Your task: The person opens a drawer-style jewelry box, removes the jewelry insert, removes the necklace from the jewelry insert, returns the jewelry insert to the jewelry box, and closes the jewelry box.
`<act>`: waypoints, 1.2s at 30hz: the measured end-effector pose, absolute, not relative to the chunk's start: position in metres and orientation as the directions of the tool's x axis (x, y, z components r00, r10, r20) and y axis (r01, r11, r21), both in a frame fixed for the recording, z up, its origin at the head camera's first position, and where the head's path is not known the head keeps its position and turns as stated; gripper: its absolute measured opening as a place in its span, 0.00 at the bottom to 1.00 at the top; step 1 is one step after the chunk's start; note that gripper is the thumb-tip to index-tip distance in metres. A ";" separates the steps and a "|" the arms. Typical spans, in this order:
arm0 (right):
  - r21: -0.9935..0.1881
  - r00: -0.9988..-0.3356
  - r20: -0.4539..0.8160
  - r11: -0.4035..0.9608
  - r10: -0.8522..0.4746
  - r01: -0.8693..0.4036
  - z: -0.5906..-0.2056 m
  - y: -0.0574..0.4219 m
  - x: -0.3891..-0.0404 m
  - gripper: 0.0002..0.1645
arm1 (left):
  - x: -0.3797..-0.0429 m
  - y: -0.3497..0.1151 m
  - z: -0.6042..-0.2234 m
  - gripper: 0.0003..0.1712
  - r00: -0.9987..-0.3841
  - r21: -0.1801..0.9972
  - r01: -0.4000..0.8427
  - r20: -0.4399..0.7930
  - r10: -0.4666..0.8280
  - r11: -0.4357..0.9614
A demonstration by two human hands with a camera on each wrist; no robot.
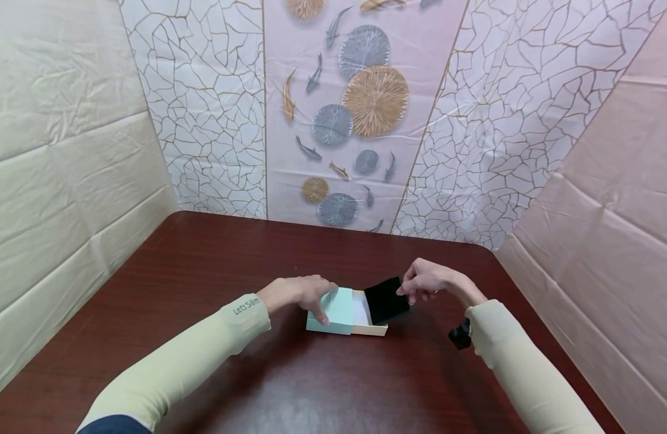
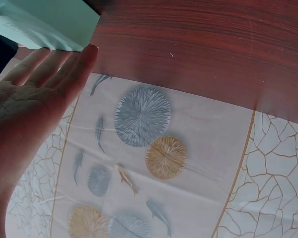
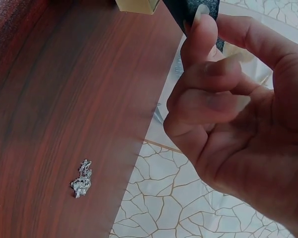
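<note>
A mint-green box sleeve [image 1: 341, 312] lies on the table, with a shallow tray [image 1: 361, 308], white inside and cream-edged, sticking out of its right side. My left hand [image 1: 306, 293] holds the sleeve from the left, thumb on the near side and fingers along the far side. Between thumb and forefinger, my right hand [image 1: 428, 278] pinches a thin black pad [image 1: 386, 301] by its right edge. The pad is tilted over the tray's right end. In the right wrist view, a small silvery chain [image 3: 82, 179] lies bunched on the table, apart from the right hand.
The dark red-brown wooden table [image 1: 246, 256] has its far edge against a patterned cloth backdrop [image 1: 333, 169]. Pale cloth walls [image 1: 604, 199] stand on both sides. A small black device [image 1: 460, 334] hangs at the right wrist.
</note>
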State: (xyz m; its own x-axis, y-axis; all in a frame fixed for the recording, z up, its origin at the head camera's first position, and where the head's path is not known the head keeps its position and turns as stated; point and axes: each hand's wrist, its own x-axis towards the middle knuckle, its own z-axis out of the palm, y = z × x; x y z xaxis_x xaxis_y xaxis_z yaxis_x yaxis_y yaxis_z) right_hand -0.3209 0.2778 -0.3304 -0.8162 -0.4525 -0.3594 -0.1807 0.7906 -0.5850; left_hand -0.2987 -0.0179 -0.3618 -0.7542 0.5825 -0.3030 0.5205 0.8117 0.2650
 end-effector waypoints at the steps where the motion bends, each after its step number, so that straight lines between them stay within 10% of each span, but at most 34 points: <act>1: -0.588 -0.815 -0.360 0.789 -0.455 -0.180 -0.330 0.277 -0.321 0.14 | -0.299 -0.018 -0.362 0.49 -0.755 0.264 0.520 -0.302 0.581 0.813; 36: -0.670 -0.810 -0.444 0.743 -0.383 0.016 -0.350 0.255 -0.316 0.12 | -0.298 -0.019 -0.362 0.48 -0.750 0.289 0.530 -0.279 0.600 0.797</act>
